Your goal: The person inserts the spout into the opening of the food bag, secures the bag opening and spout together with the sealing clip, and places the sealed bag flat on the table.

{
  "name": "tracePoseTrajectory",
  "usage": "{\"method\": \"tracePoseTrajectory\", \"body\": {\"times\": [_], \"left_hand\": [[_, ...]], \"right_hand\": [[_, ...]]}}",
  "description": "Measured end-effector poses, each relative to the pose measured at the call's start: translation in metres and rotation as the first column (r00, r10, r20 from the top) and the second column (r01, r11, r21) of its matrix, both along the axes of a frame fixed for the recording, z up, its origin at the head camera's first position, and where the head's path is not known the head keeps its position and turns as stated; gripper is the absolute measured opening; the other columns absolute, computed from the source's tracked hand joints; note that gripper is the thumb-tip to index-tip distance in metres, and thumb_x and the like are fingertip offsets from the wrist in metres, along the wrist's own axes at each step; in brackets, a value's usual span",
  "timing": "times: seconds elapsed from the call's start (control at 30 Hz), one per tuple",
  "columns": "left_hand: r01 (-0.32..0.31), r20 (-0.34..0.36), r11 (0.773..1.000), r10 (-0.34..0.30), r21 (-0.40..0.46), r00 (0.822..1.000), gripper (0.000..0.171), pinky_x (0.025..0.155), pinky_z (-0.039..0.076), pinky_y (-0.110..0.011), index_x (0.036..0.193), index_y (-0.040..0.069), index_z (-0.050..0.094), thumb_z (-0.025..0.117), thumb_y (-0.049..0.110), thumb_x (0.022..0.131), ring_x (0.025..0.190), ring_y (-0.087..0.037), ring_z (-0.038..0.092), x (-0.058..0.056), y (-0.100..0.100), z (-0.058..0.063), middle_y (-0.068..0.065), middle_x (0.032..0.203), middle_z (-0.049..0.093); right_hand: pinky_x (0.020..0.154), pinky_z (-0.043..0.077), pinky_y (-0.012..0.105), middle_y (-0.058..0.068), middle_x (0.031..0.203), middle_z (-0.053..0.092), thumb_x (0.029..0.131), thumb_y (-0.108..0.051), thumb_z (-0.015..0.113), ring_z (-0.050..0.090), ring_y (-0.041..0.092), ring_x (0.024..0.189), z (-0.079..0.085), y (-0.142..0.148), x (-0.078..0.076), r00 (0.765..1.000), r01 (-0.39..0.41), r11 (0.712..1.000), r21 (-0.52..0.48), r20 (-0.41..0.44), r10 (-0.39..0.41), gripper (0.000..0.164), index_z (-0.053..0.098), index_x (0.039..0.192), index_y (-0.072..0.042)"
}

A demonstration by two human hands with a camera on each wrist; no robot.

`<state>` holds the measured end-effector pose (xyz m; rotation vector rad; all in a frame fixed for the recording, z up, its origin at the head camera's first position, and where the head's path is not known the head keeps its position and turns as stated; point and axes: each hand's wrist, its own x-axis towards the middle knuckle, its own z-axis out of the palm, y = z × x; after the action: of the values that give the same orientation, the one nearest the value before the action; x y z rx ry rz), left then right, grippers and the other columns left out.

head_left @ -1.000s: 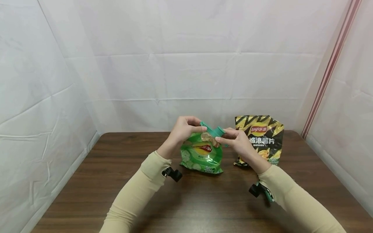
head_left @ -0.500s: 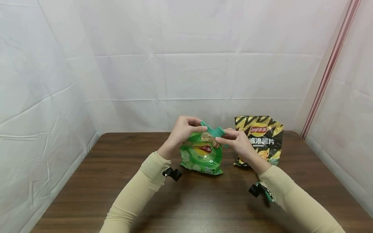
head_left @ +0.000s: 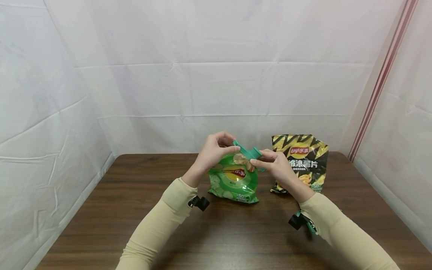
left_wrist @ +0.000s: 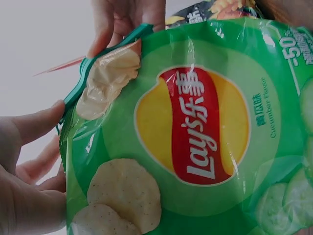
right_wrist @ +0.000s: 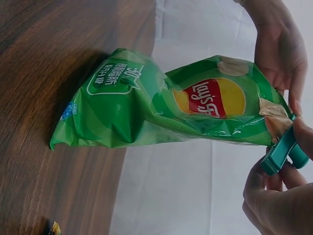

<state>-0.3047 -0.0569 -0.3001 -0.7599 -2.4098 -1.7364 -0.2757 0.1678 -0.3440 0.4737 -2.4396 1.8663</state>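
A green Lay's chip bag (head_left: 233, 178) stands on the table, leaning slightly. Along its top edge lies a teal bag sealing clip (head_left: 249, 152) with a round spout-like end. My left hand (head_left: 214, 152) pinches the bag's top corner and the clip's left end, thumb in front. The right hand (head_left: 273, 163) pinches the clip near its round end. In the left wrist view the clip (left_wrist: 83, 73) crosses the bag's top edge between both hands. From the right wrist, the clip (right_wrist: 279, 152) shows as two arms that look apart. Whether it is fastened cannot be told.
A black and yellow Lay's bag (head_left: 300, 157) stands at the back right, partly behind the right hand. Another teal piece (head_left: 311, 227) lies on the brown table (head_left: 236, 240), mostly hidden by the right wrist. White cloth (head_left: 189, 86) hangs behind and at both sides.
The left hand has shifted very slightly at the bag's corner. The clip and the right hand have hardly moved.
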Motion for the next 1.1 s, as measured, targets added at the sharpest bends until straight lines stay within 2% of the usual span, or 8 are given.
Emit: {"method": "tracePoseTrajectory", "body": {"times": [0.1,0.23,0.37,0.43,0.47,0.63,0.77,1.1], "left_hand": [[-0.034,-0.039,0.998,0.036,0.059,0.999,0.022,0.075,0.054,-0.031,0.102,0.006,0.066,0.074,0.012,0.082,0.083,-0.021,0.067,0.003,0.002,-0.001,-0.012,0.093,0.071],[-0.064,-0.117,0.995,0.072,0.076,0.99,0.022,0.073,0.055,-0.032,0.101,0.004,0.066,0.074,0.013,0.082,0.082,-0.023,0.068,0.008,0.005,-0.003,-0.014,0.092,0.072],[-0.083,-0.154,0.995,0.091,0.058,0.984,0.017,0.072,0.055,-0.033,0.096,-0.003,0.066,0.072,0.007,0.084,0.082,-0.03,0.068,0.026,0.006,0.01,-0.02,0.095,0.071],[-0.084,-0.144,0.995,0.091,0.052,0.985,0.016,0.073,0.055,-0.035,0.096,-0.006,0.065,0.07,0.004,0.084,0.083,-0.033,0.067,0.028,0.007,0.012,-0.022,0.096,0.07],[-0.08,-0.136,0.995,0.087,0.057,0.987,0.016,0.073,0.055,-0.035,0.096,-0.006,0.065,0.07,0.003,0.084,0.084,-0.034,0.067,0.028,0.006,0.012,-0.022,0.097,0.069],[-0.063,-0.062,0.993,0.07,0.103,0.996,0.016,0.076,0.055,-0.033,0.096,0.0,0.068,0.073,0.008,0.083,0.086,-0.028,0.067,0.009,0.004,-0.005,-0.017,0.099,0.071],[-0.069,-0.039,0.991,0.074,0.116,0.996,0.014,0.076,0.054,-0.03,0.095,0.004,0.071,0.074,0.01,0.082,0.085,-0.022,0.068,0.007,0.005,-0.006,-0.014,0.097,0.072],[-0.065,-0.064,0.995,0.069,0.073,0.996,0.013,0.073,0.054,-0.029,0.096,0.004,0.072,0.072,0.011,0.085,0.08,-0.018,0.067,0.008,0.002,-0.006,-0.011,0.093,0.072]], "right_hand": [[0.073,0.051,0.034,-0.003,0.097,0.063,0.087,-0.028,0.07,0.061,0.014,0.093,0.0,0.0,0.0,1.0,0.002,1.0,-0.003,0.002,-0.002,0.041,0.065,0.121,-0.005],[0.072,0.051,0.033,-0.002,0.097,0.063,0.087,-0.028,0.07,0.061,0.014,0.093,-0.001,0.0,0.0,1.0,0.004,1.0,0.0,-0.004,-0.004,0.04,0.065,0.12,-0.005],[0.069,0.051,0.031,-0.002,0.094,0.062,0.087,-0.026,0.07,0.062,0.014,0.088,-0.001,0.001,0.0,1.0,0.005,1.0,-0.002,-0.018,-0.005,0.038,0.066,0.118,-0.004],[0.067,0.051,0.03,-0.002,0.093,0.062,0.087,-0.026,0.071,0.061,0.013,0.085,-0.001,0.001,0.0,1.0,0.004,1.0,-0.009,-0.023,-0.005,0.038,0.067,0.117,-0.004],[0.067,0.051,0.03,-0.002,0.093,0.062,0.087,-0.026,0.071,0.061,0.013,0.084,-0.001,0.0,0.0,1.0,0.003,1.0,-0.011,-0.025,-0.003,0.038,0.067,0.117,-0.004],[0.066,0.051,0.03,-0.002,0.094,0.061,0.087,-0.026,0.071,0.06,0.014,0.082,-0.001,-0.001,0.001,1.0,-0.005,1.0,-0.005,-0.028,0.005,0.036,0.068,0.115,-0.004],[0.066,0.051,0.03,-0.001,0.094,0.061,0.087,-0.026,0.07,0.06,0.015,0.083,-0.001,-0.001,0.0,1.0,-0.007,1.0,0.0,-0.026,0.007,0.036,0.068,0.115,-0.004],[0.068,0.052,0.033,0.001,0.1,0.062,0.086,-0.031,0.071,0.061,0.016,0.088,-0.001,-0.001,-0.002,1.0,0.009,1.0,0.021,-0.015,-0.009,0.038,0.068,0.116,-0.008]]}}
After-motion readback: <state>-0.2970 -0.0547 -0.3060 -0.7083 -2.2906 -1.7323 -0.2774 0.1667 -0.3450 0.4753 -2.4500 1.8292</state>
